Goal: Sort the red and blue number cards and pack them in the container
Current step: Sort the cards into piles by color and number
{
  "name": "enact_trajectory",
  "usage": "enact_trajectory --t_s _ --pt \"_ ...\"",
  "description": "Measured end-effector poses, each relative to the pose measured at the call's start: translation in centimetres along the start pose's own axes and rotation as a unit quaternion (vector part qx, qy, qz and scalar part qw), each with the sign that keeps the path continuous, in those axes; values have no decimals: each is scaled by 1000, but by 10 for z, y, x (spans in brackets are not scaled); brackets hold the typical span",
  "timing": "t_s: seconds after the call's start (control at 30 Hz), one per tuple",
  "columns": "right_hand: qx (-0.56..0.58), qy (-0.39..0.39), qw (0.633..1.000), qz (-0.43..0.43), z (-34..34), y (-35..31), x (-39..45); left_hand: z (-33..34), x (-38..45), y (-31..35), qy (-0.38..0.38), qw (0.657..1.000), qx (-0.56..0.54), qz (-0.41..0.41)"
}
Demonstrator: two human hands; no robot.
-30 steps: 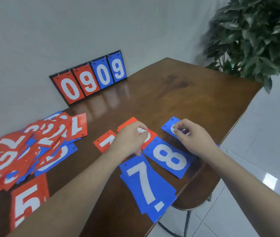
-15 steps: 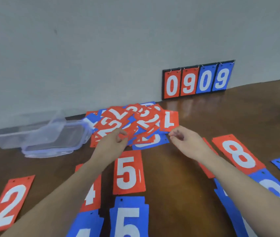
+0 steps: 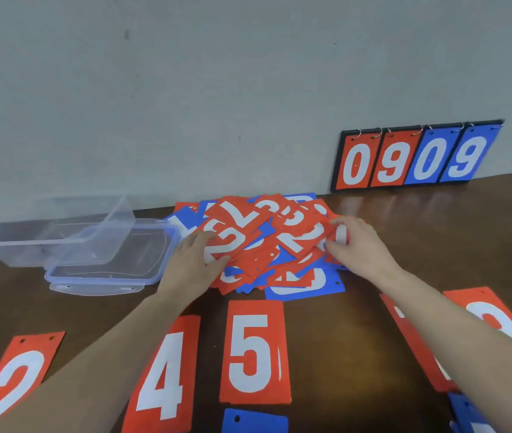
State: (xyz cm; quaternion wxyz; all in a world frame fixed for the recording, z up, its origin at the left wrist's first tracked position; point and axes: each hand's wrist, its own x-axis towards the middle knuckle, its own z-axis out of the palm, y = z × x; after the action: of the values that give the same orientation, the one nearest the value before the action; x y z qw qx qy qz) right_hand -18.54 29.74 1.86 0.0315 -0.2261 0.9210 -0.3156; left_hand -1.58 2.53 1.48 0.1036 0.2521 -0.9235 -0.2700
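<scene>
Both hands were on the mixed heap of red and blue plastic number cards (image 3: 267, 242) at the back of the dark brown wooden table (image 3: 404, 239), near the grey wall. The left hand (image 3: 194, 265) lay on the heap's left edge, fingers fairly straight and spread over a red card showing a white 2; it looked like pressing or steadying, not a firm grip, though its thumb was hidden. The right hand (image 3: 357, 245) sat on the heap's right edge, fingers curled at a red card's edge, probably pinching it to pull it free; the contact was blurred, so I could not tell for sure.

Already singled out in a row near the camera, likely in number order: the red card with a white 2 (image 3: 14, 382), the red card with a white 4 (image 3: 164, 373), the red card with a white 5 (image 3: 253, 351), and a red 8 card (image 3: 495, 320) partly behind the right forearm. A blue card's top edge (image 3: 254, 421) showed below the 5, suggesting a separate blue row.

The clear plastic container (image 3: 48, 242) stood just left of the heap, tilted onto its clear blue-rimmed lid (image 3: 108, 276), empty as far as I could see, so packing had not begun. A black-framed flip scoreboard reading 0909 (image 3: 414, 157) leaned against the wall, well apart from the sorting.
</scene>
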Motion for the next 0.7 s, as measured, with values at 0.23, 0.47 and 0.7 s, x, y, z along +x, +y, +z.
enact_trajectory --t_s 0.23,0.47,0.7 --pt "-58 -142 988 2 -33 36 19 13 10 -3 -36 996 77 3" --pt "-213 -194 957 -38 -39 27 19 10 6 9 -9 988 154 24" --pt "-214 -115 970 -20 -34 13 6 0 -6 14 -23 999 31 -10"
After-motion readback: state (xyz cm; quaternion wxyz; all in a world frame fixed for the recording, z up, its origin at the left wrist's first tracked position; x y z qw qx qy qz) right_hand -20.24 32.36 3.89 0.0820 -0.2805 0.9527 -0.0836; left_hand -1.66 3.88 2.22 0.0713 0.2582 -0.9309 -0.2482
